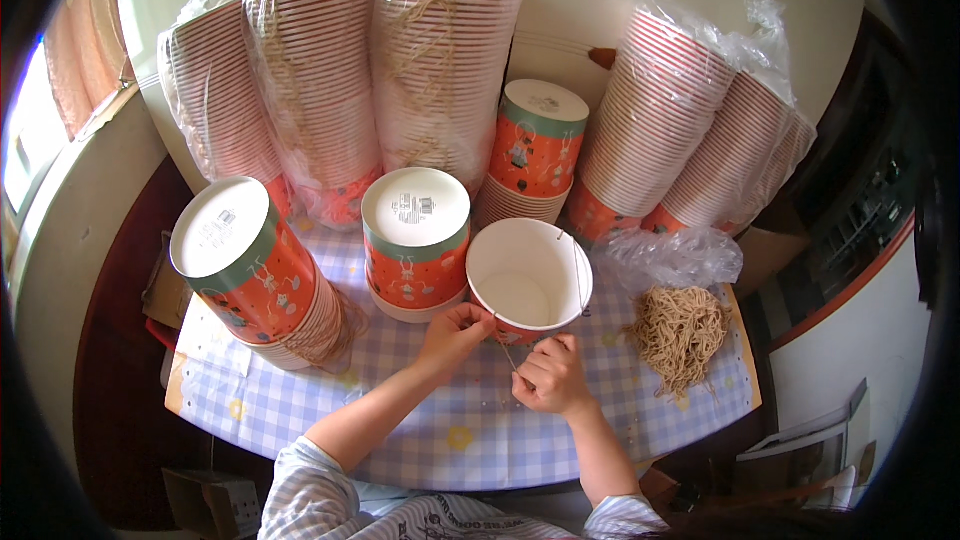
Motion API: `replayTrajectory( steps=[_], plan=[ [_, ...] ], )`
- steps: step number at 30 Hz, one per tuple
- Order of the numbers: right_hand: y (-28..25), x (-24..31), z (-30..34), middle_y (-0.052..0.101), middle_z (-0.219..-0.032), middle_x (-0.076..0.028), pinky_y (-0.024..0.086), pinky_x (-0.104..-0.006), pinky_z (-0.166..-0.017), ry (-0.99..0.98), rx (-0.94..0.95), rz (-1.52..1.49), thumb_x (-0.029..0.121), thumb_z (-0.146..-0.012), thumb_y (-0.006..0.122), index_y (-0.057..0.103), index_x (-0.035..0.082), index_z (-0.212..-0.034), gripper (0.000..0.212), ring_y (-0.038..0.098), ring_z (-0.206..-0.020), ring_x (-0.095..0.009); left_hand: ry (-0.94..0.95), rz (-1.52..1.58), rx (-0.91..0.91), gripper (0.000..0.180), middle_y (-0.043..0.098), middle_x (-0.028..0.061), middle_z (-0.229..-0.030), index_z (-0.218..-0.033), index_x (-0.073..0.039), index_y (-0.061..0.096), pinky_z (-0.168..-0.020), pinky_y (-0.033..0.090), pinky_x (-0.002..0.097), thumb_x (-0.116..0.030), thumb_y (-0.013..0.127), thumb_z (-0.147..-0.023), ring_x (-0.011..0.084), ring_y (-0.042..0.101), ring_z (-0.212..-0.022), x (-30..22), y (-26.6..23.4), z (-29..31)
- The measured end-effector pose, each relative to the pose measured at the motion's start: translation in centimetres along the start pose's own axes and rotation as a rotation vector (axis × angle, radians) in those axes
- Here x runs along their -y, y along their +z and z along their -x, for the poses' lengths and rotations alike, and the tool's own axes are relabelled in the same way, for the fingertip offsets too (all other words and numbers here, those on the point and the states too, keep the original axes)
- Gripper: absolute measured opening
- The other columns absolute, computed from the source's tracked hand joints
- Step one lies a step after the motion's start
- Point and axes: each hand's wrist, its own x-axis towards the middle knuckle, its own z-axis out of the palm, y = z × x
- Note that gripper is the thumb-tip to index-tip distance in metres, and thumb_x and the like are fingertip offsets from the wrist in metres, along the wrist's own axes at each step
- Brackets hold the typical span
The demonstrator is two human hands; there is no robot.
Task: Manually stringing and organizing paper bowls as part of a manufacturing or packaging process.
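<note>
An open paper bucket (528,275), white inside and orange outside, stands upright before me on the table. A thin string (507,354) runs from its near rim. My left hand (455,340) is closed in a pinch on this string, touching the bucket's near rim. Just to the right, my right hand (552,376) is closed on the string's lower part. Another piece of string shows at the bucket's right rim. Left of it stands an upside-down orange and green bucket (417,260), nested over another.
A heap of tan strings (682,338) lies at the right beside crumpled clear plastic (672,258). An upside-down bucket stack (262,285), strings hanging at its side, stands left. Tall plastic-wrapped bucket stacks (445,70) line the back. A checked cloth (400,440) covers the table.
</note>
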Motion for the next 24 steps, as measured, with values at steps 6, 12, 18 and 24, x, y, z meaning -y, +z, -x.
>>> replayTrajectory(
  steps=[6, 12, 18, 24],
  plan=[
    [0.0, 0.3, -0.1, 0.048, -0.054, 0.003, 0.032, -0.0326, -0.071, 0.030, -0.063, 0.088, 0.022, -0.060, 0.063, 0.051, 0.015, -0.051, 0.016, 0.049, -0.067, -0.015, 0.119, -0.146, -0.012, 0.006, 0.059, 0.0009, -0.073, -0.080, -0.003, 0.059, -0.060, 0.041, 0.0195, -0.009, 0.058, -0.079, 0.0061, 0.051, -0.067, 1.4, -1.2, -0.7],
    [-0.5, 0.0, 0.0, 0.047, -0.054, 0.003, 0.034, -0.0343, -0.070, 0.026, -0.211, 0.149, 0.025, -0.061, 0.067, 0.053, 0.015, -0.057, 0.017, 0.050, -0.068, -0.016, 0.310, -0.399, -0.129, 0.009, 0.057, 0.0032, -0.074, -0.082, -0.001, 0.058, -0.058, 0.043, 0.0236, -0.009, 0.056, -0.079, 0.0090, 0.052, -0.067, 5.1, -2.3, -0.7],
    [0.4, -1.2, 1.7, 0.046, -0.053, 0.000, 0.038, -0.0280, -0.041, 0.337, -0.246, -0.045, 0.026, -0.064, 0.077, 0.047, 0.005, -0.103, 0.054, 0.045, -0.043, -0.015, 0.330, -0.534, -0.100, 0.010, 0.057, 0.0074, -0.075, -0.084, -0.002, 0.058, -0.059, 0.044, 0.0248, -0.010, 0.058, -0.079, 0.0133, 0.055, -0.067, 5.5, -2.1, -0.9],
    [-0.4, -2.4, 1.2, 0.055, -0.060, -0.002, 0.043, -0.0298, -0.047, 0.320, -0.188, 0.128, 0.017, -0.067, 0.074, 0.052, 0.007, -0.104, 0.044, 0.054, -0.050, -0.018, 0.382, -0.561, -0.126, 0.009, 0.058, 0.0032, -0.074, -0.084, -0.001, 0.057, -0.058, 0.042, 0.0222, -0.009, 0.056, -0.081, 0.0079, 0.052, -0.067, 5.8, -2.3, -1.0]
  ],
)
